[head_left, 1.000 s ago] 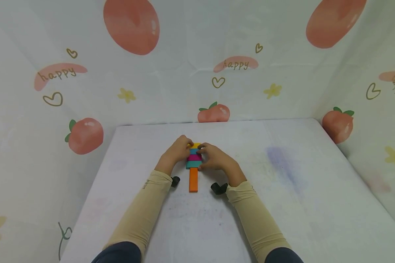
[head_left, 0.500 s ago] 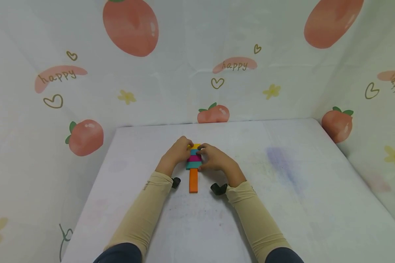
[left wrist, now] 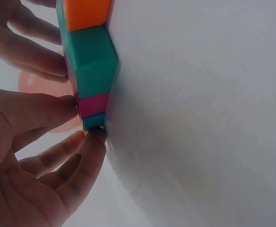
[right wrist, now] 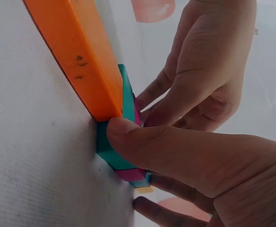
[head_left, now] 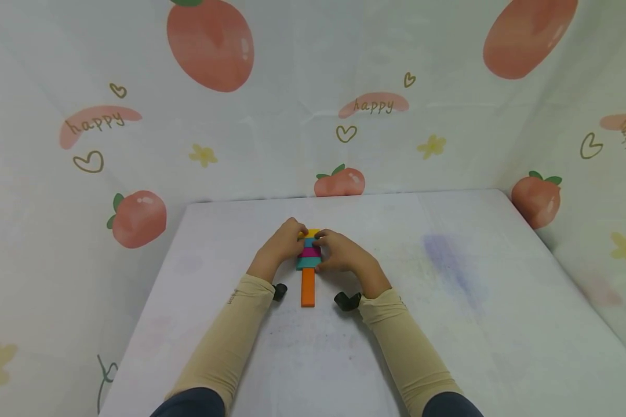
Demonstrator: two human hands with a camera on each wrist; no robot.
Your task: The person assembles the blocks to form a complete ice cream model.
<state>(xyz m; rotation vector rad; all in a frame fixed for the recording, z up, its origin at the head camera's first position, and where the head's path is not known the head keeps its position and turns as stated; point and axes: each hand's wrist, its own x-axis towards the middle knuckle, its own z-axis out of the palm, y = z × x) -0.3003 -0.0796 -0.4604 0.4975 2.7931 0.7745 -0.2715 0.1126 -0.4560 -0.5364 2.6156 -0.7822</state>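
Several coloured wooden-looking blocks lie in a line on the table: a yellow block (head_left: 313, 233) farthest, then a blue block (head_left: 311, 242), a magenta block (head_left: 310, 252) and a teal block (head_left: 309, 262). An orange block (head_left: 308, 287) lies lengthwise, its far end against the teal one. My left hand (head_left: 283, 243) curls around the left side of the row, index finger at the yellow end and thumb near the magenta block. From the right, my right hand (head_left: 346, 255) grips the row, its thumb (right wrist: 128, 135) pressing the teal block by the orange corner and its fingers reaching the far blocks.
The white table (head_left: 480, 347) carries a purple smudge (head_left: 451, 263) on the right. A cloth backdrop (head_left: 271, 127) printed with peaches stands behind and at both sides. Black wrist cameras (head_left: 348, 300) sit low over the tabletop beside the orange block.
The hands and the blocks keep their places relative to one another. Only the head view has shifted slightly, so everything appears a little lower.
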